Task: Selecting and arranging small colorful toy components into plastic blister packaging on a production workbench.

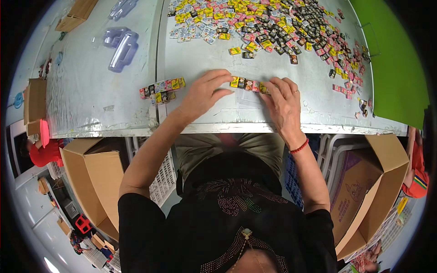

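A short row of small colourful packs (248, 85), yellow, black, white and pink, lies on the white table (214, 116) in front of me. At its left end my left hand (205, 93) is held with thumb and fingers apart, a small gap from the packs. The fingers of my right hand (283, 101) curl over the right end of the row and grip it; they hide the last packs there. Left of my left hand, more small packs (161, 89) stand lined up in rows.
A wide heap of loose small packs (259, 27) spreads over the far side. Clear plastic trays (124, 50) lie at the far left. Open cardboard boxes (98, 177) stand below the table edge on both sides. A green panel (393, 68) borders the right.
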A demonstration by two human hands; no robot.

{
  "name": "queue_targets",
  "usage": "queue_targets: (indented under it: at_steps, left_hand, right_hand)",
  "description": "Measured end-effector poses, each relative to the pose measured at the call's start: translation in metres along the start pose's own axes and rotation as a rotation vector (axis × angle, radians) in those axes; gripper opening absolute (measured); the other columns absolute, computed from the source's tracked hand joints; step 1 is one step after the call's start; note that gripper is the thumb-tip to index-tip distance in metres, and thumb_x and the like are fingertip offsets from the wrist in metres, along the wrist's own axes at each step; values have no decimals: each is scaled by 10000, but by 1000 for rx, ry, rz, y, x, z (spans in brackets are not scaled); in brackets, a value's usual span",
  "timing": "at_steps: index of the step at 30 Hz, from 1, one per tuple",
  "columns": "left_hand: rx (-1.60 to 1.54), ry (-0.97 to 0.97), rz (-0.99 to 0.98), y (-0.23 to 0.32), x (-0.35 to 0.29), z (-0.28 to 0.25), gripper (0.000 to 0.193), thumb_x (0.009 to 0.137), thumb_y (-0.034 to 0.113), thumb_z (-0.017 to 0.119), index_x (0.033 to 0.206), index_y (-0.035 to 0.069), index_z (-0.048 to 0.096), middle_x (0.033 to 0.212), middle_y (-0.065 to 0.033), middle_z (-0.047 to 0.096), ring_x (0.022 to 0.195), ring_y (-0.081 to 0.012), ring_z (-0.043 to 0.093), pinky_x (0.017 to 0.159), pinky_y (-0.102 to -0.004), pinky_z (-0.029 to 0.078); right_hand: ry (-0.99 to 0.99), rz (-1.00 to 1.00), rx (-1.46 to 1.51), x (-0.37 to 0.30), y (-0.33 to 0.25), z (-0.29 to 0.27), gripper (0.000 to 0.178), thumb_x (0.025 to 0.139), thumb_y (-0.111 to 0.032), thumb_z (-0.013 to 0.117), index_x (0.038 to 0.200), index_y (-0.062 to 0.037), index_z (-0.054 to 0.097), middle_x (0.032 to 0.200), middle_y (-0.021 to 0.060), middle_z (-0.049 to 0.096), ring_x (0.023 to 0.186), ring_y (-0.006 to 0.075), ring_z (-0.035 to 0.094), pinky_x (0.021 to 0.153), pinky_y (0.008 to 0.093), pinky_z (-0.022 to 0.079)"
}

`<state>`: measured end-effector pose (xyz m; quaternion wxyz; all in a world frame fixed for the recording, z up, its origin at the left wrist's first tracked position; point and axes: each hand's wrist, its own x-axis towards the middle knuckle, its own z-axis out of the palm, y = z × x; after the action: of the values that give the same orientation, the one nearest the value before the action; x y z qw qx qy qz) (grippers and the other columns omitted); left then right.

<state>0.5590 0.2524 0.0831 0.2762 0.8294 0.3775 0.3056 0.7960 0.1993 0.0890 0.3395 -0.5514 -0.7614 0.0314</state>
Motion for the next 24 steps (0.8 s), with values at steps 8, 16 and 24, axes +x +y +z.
queue_targets:
  at_steps: [8,16,24]
  left_hand:
    - [52,45,-4,6,1,5,344,759,132,743,1072,42,632,1147,-68,604,1048,-270,575,883,-365,482]
    - [232,45,67,12,-24,-2,299,741,63,746,1025,31,656,1126,-85,613,1037,-287,569,866,-367,481]
    - [378,140,47,11,-35,0,248,749,7,686,994,12,645,1100,-93,587,1040,-269,557,871,-349,479]
  right_hand:
    - [-102,-26,-15,3,1,15,376,782,-84,724,1142,-59,619,1208,114,582,1153,330,519,950,425,422]
    - [-152,-148,-34,14,-15,15,387,806,-136,709,1178,-95,613,1247,89,546,1206,327,467,995,457,383]
    - [-235,-140,-29,14,-14,30,389,829,-254,695,1184,-117,619,1290,134,498,1239,344,428,1056,510,326]
